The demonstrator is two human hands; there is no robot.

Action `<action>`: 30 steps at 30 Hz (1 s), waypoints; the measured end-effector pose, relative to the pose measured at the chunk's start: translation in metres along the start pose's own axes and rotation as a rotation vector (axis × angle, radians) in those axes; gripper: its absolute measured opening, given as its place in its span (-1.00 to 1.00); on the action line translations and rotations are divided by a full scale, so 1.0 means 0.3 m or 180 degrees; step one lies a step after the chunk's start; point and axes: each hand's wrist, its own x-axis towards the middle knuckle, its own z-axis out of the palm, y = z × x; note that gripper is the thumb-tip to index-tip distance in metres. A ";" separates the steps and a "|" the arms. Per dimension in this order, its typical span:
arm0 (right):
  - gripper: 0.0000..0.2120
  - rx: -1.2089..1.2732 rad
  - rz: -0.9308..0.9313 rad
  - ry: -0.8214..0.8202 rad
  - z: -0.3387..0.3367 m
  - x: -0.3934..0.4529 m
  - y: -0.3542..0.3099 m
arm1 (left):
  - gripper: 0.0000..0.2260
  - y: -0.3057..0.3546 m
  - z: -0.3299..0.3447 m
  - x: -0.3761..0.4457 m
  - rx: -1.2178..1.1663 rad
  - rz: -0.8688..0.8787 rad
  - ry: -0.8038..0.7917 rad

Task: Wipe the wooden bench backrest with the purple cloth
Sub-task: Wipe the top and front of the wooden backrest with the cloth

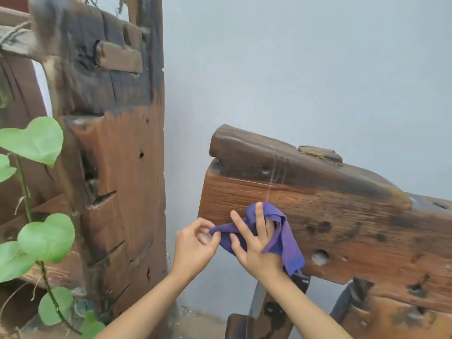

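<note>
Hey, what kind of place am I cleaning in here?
Probably a patio or garden corner: a rustic weathered wooden bench backrest against a plain grey wall, with a climbing vine on old timber posts.

No readable text, labels, brands, numbers or signs anywhere in view. Nothing printed on the purple cloth (pixel 281 237), the wooden bench backrest (pixel 342 216) or the grey wall (pixel 293 69).
</note>
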 end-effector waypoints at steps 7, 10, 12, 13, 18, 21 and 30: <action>-0.49 0.0109 -0.1018 -0.0560 -0.019 0.169 -0.020 | -0.91 0.059 -0.025 0.085 -0.0196 0.0239 0.0395; -0.47 0.0227 -0.1096 -0.0416 -0.085 0.356 -0.022 | -0.94 0.156 -0.025 0.165 -0.0303 0.0543 0.0649; -0.47 0.0141 -0.1089 -0.0324 -0.126 0.473 -0.032 | -0.95 0.213 -0.033 0.230 -0.0304 0.0802 0.0798; -0.48 0.0036 -0.1084 -0.0277 -0.148 0.521 -0.039 | -0.95 0.241 -0.036 0.264 -0.0224 0.0929 0.0887; -0.38 -0.0284 -0.0435 -0.0411 -0.234 0.693 -0.068 | -0.79 0.373 -0.046 0.424 -0.0140 0.1154 0.1054; -0.35 -0.0587 0.0064 -0.0567 -0.266 0.730 -0.036 | -0.75 0.430 -0.059 0.503 0.0130 0.1293 0.0792; -0.47 -0.1365 0.0453 0.0303 -0.434 0.499 0.258 | -0.64 0.439 -0.020 0.522 -0.0206 0.1168 0.0160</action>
